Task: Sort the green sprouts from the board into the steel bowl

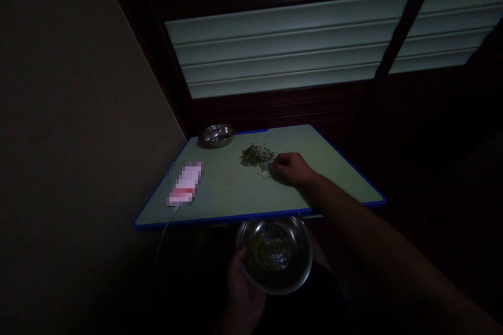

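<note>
My left hand (244,287) grips the rim of a shiny metal bowl (302,254) below the table's front edge, thumb over the side. Green bean-like grains (271,246) lie scattered inside it. Over the table, my right hand (293,168) is closed with its fingertips low beside a loose pile of small green-brown beans (254,156). Something pale and small shows at those fingertips, too dim to name. A faint patch of whitish grains (232,178) lies left of my right hand.
The pale folding table (220,204) has a blue edge. At its back left corner stands a second metal bowl (217,137). A blurred-out phone-like object (186,183) lies at the left, its white cable (162,241) hanging over the front. A dark slatted door (291,44) rises behind.
</note>
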A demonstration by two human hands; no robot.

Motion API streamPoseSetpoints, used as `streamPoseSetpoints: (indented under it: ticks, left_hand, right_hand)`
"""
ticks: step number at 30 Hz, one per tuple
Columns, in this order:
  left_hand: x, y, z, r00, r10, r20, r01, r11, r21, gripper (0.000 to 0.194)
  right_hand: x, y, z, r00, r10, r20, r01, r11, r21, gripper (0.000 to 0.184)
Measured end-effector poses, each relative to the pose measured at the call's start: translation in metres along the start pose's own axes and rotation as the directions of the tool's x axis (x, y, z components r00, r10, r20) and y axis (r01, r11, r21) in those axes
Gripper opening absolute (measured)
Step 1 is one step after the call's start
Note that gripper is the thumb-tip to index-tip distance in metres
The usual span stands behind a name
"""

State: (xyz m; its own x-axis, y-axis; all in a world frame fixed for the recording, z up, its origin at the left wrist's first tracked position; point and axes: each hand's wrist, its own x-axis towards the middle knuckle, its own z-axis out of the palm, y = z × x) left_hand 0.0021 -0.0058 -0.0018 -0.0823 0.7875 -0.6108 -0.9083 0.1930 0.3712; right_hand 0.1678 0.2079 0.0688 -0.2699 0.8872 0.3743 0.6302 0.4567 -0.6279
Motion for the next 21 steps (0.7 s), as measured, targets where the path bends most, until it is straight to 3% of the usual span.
streamPoseSetpoints:
  ticks: [7,21]
  left_hand:
    - [-0.0005,0.0000,-0.0011,0.999,-0.024,-0.026,0.024,1.000,0.002,0.024]
    - [-0.0024,-0.0011,-0.0002,1.000,-0.007,-0.021,0.007,1.000,0.003,0.020]
  right_hand:
    - [-0.0001,0.0017,0.0019,0.997,-0.075,0.024,0.075,0.997,-0.003,0.018]
    - [-0.0016,0.0016,0.0013,0.994,-0.077,0.078,0.066,0.990,0.124,0.016]
